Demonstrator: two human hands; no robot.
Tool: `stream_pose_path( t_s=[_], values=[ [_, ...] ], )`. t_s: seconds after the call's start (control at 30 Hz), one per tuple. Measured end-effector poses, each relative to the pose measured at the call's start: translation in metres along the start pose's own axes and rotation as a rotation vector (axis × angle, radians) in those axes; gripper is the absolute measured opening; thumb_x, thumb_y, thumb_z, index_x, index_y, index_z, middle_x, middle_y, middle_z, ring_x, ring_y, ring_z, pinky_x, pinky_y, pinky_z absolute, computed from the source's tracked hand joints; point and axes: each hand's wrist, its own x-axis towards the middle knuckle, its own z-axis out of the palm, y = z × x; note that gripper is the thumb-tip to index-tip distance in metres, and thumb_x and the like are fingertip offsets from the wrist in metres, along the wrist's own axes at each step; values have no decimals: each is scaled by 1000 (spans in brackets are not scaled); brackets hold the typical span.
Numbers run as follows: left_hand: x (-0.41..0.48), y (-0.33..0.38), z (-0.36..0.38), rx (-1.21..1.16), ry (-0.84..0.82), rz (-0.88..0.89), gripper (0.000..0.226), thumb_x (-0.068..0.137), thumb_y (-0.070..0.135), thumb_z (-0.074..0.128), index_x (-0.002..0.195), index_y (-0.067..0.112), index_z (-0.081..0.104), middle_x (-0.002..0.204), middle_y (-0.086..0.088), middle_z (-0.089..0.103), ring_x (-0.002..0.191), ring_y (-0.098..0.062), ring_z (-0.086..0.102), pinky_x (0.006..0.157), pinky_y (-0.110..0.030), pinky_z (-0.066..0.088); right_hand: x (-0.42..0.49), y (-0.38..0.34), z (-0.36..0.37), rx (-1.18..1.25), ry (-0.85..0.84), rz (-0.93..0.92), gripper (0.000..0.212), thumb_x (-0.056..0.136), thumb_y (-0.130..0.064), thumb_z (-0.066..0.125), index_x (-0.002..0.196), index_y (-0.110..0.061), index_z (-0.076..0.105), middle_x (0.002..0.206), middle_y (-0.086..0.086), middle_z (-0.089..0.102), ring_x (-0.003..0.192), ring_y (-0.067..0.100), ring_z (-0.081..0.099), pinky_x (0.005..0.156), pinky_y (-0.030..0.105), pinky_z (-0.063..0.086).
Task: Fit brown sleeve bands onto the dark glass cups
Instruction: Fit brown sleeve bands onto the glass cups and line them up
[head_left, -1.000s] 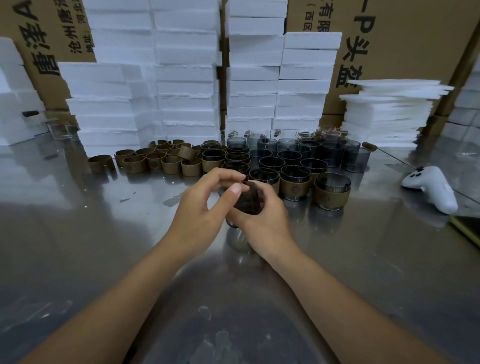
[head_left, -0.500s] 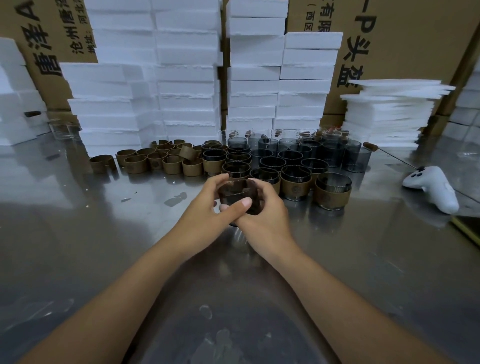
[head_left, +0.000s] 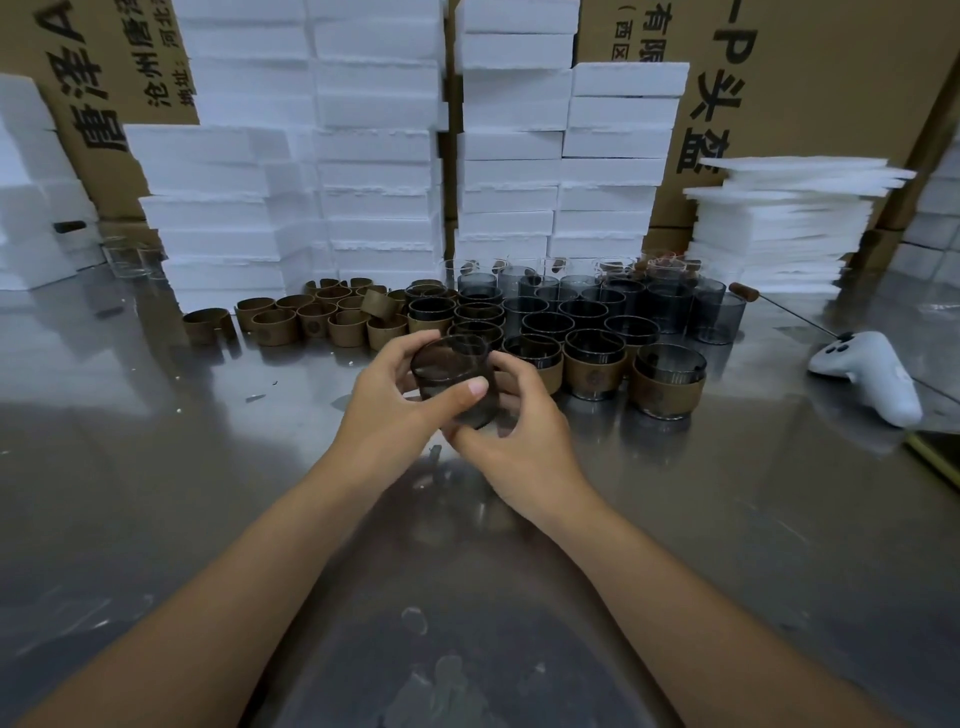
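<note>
One dark glass cup (head_left: 451, 382) was held just above the steel table (head_left: 156, 467), close in front of the massed cups, and gripped from both sides. Glass: smoky grey-brown, translucent, short and straight-walled, tilted with its open mouth up and away from the camera; fingers behind showed dimly through the wall. The left hand (head_left: 382, 402) wrapped the near-left side, with its thumb laid across the front of the wall and its fingers curled round the far side. The right hand (head_left: 519, 436) clasped the right side and base, fingers curled behind the glass; whether they touched the left fingers could not be told. The hands were close together, both clamped on the same cup. Directly behind stood the banded cups (head_left: 595, 364), dark glass above a tan-brown wrap bearing a small round mark, with one more at the right end of the front row (head_left: 670, 382). Further back the unbanded dark cups (head_left: 623, 304) stood in tight rows. Left of these, loose brown sleeve bands (head_left: 311, 322) sat upright in a cluster, one tilted on top of the others. White foam blocks (head_left: 374, 156) were stacked high behind, foam sheets (head_left: 779, 223) were piled at right, and printed cartons (head_left: 831, 78) stood at the back. A white controller (head_left: 867, 374) lay on the table at far right, well apart from the cups.
</note>
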Motion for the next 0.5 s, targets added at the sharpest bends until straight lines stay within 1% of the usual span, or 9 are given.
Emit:
stream_pose_path(
  t_s=[0.07,0.13,0.2,0.27,0.33,0.4,0.5],
  values=[
    [1,1,-2,-23,31,5,53,68,19,82,112,32,57,110,4,67,103,-2,62,71,-6,46,2,-1,0,21,-2,56,62,80,-3,67,132,-25,42,104,-18,55,99,2,58,87,22,49],
    [1,2,-2,-29,37,12,55,66,21,83,112,32,57,110,5,67,101,0,62,72,-6,46,4,-3,-2,93,35,146,56,85,2,57,135,-19,42,98,-13,57,90,6,61,80,20,50],
    [1,4,-2,-23,16,15,61,56,35,83,111,36,57,110,6,68,103,-2,62,76,-8,47,7,-6,-7,220,87,245,43,90,0,53,129,-17,49,88,-9,64,84,8,65,78,21,53],
    [-1,4,-1,-11,-11,19,70,45,47,80,110,37,56,110,7,68,106,-4,62,81,-14,48,9,-10,-10,401,108,340,29,93,-2,51,119,-16,54,81,-3,69,74,8,68,71,20,55],
    [-1,3,1,5,-34,28,73,43,51,83,110,38,57,109,9,68,107,-5,62,84,-19,48,9,-12,-11,513,121,407,21,96,-8,51,115,-13,57,89,5,70,79,14,69,72,22,55],
    [-3,2,2,26,-47,33,69,47,50,88,108,42,57,106,14,68,106,-2,62,83,-19,48,10,-12,-11,545,126,438,16,97,-14,52,110,-12,61,98,9,71,83,18,69,77,25,54],
    [-5,1,4,50,-61,35,60,54,44,83,108,46,56,107,16,68,109,-2,61,89,-25,50,9,-13,-11,591,95,443,16,98,-17,51,101,-12,65,92,8,71,76,15,66,76,26,53]
  ],
)
